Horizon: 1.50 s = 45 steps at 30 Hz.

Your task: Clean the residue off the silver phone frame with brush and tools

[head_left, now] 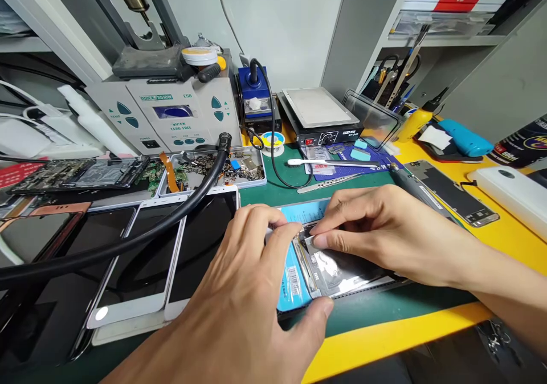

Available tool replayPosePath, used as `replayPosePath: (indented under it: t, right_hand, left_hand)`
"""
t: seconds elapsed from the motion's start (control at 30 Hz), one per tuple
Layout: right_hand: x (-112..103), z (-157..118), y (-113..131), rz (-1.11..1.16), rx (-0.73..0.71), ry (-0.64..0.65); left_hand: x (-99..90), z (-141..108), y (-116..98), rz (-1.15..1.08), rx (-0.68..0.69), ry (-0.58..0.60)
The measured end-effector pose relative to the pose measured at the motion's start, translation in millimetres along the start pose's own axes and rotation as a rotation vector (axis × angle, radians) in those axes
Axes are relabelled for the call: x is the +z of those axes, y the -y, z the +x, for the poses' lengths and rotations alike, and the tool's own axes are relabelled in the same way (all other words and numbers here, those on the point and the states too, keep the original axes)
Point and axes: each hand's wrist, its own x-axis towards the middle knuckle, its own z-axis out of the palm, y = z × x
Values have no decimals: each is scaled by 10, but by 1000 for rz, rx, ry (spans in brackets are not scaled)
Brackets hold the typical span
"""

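An opened phone (342, 271), with a dark shiny inside and a metal frame, lies partly over a light-blue box (290, 293) with a barcode. My left hand (256, 276) grips the phone's left end, its thumb at the near edge and bent fingers at the far side. My right hand (376, 230) reaches in from the right. Its thumb and index finger are pinched together at the phone's upper left part, close to the left fingertips. Whatever small part is between them is hidden by the fingers.
Several phone screens (141, 253) lie to the left beneath a thick black hose (171, 227). Behind stand a grey hot-air station (171, 116), a parts tray (260, 174) and a heating plate (325, 110). A toothbrush (333, 163) and a screwdriver (421, 193) lie beyond my right hand.
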Motion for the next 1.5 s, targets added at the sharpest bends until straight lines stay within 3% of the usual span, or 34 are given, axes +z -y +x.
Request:
replayPosePath:
  t: [0.53, 0.73, 1.5]
  right_hand:
    - [6, -5, 43, -59, -64, 34]
    - [25, -28, 16, -136, -138, -11]
    - [3, -6, 37, -137, -143, -9]
  left_hand:
    - [-27, 32, -17, -1, 26, -4]
    - [-24, 10, -2, 26, 24, -10]
    - [2, 11, -17, 67, 25, -54]
